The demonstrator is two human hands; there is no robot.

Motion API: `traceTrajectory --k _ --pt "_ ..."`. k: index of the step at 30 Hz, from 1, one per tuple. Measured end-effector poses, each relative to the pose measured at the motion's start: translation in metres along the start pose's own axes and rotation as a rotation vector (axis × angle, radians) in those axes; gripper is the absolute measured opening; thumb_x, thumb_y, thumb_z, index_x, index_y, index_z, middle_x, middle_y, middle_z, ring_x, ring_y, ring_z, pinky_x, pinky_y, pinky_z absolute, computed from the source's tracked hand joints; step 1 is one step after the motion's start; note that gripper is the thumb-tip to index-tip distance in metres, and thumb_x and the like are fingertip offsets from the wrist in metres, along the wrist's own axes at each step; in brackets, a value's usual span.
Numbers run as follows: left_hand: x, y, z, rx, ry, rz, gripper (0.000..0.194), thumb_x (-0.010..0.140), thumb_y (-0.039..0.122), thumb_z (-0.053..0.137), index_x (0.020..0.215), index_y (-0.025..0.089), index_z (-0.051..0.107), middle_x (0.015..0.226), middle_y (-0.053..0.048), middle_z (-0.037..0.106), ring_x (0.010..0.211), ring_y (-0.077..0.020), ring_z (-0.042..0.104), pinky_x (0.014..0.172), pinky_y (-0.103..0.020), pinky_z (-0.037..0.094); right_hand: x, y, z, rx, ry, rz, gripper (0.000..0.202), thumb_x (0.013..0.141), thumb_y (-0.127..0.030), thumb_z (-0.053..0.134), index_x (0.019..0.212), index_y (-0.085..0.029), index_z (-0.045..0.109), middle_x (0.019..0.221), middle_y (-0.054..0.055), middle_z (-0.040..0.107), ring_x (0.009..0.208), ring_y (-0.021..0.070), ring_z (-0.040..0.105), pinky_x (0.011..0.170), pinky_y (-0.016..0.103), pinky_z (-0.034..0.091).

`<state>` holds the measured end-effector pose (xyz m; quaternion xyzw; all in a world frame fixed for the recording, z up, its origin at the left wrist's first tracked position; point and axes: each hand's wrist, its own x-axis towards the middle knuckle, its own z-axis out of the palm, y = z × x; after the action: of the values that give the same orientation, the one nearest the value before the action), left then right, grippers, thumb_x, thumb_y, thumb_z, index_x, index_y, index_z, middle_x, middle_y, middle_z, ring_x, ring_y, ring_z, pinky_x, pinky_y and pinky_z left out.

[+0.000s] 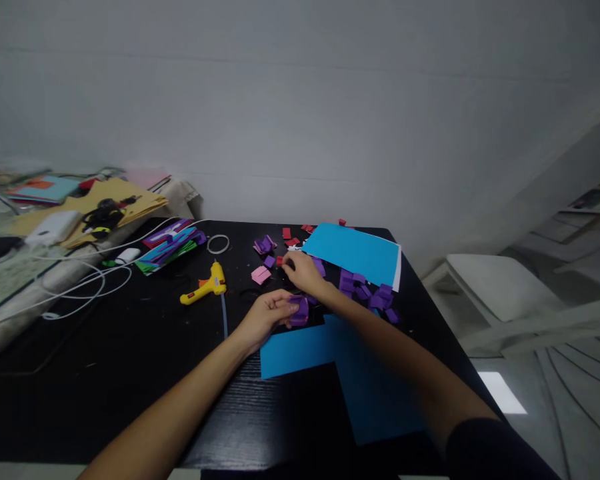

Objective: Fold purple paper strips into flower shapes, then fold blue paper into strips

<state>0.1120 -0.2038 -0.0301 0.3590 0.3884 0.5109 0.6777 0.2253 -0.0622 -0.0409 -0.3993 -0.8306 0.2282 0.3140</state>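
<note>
My left hand [269, 315] is closed on a purple folded paper piece [300, 312], held above the black table. Farther forward, my right hand [303, 270] has its fingertips pinched at a small red paper piece [280, 261]. Close by lie a small purple paper square [269, 262], a pink folded paper piece [261, 275] and a purple-and-pink folded paper shape [265, 245]. Several purple folded pieces [380, 298] are scattered to the right, partly behind my right forearm.
A yellow glue gun [207, 285] with its glue stick lies left of my hands. Blue paper sheets [297, 350] lie in front and at the back right. Coloured paper strips [173, 245], a ring [218, 244] and white cables [97, 293] occupy the left. A white chair [490, 283] stands at right.
</note>
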Motion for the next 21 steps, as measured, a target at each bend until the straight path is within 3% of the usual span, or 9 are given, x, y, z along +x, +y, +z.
traceTrajectory --k 4,5,9,14,21 --pt "0.001 0.003 -0.001 0.000 0.062 0.058 0.035 0.066 0.035 0.091 0.081 0.013 0.069 0.065 -0.001 0.066 0.053 -0.0087 0.056 0.053 -0.020 0.045 -0.026 -0.007 -0.019 0.147 0.082 0.039 0.006 0.088 -0.015 0.057 0.087 -0.019 0.061 0.109 0.007 0.072 0.090 0.0175 0.071 0.078 0.030 0.059" --pt "0.002 0.004 -0.002 0.000 0.077 0.072 0.034 0.067 0.034 0.091 0.081 0.012 0.069 0.067 -0.001 0.066 0.053 -0.0085 0.056 0.053 -0.020 0.045 -0.035 -0.010 -0.024 0.289 0.114 0.059 0.003 0.085 -0.017 0.060 0.084 -0.019 0.060 0.113 0.008 0.072 0.091 0.0181 0.072 0.077 0.030 0.059" --pt "0.004 0.008 -0.004 -0.025 0.131 0.116 0.033 0.068 0.033 0.090 0.085 0.012 0.072 0.074 -0.002 0.068 0.057 -0.0083 0.057 0.053 -0.019 0.048 -0.065 -0.022 -0.038 0.616 0.124 0.125 0.007 0.077 -0.021 0.067 0.077 -0.019 0.060 0.116 0.010 0.071 0.101 0.0223 0.073 0.085 0.036 0.060" --pt "0.004 0.010 -0.007 -0.058 0.176 0.158 0.029 0.069 0.029 0.089 0.087 0.013 0.072 0.073 0.000 0.067 0.055 -0.0074 0.057 0.052 -0.018 0.050 -0.075 -0.024 -0.042 0.564 0.089 0.135 0.004 0.071 -0.015 0.066 0.073 -0.019 0.066 0.118 0.010 0.070 0.093 0.0219 0.073 0.084 0.038 0.059" --pt "0.003 0.008 -0.011 0.036 0.143 0.186 0.024 0.074 0.028 0.086 0.090 0.015 0.074 0.083 -0.002 0.072 0.062 -0.0085 0.062 0.059 -0.018 0.053 -0.076 -0.023 -0.033 0.519 0.111 0.117 0.004 0.071 -0.016 0.069 0.072 -0.019 0.071 0.116 0.011 0.069 0.101 0.0242 0.070 0.086 0.037 0.058"
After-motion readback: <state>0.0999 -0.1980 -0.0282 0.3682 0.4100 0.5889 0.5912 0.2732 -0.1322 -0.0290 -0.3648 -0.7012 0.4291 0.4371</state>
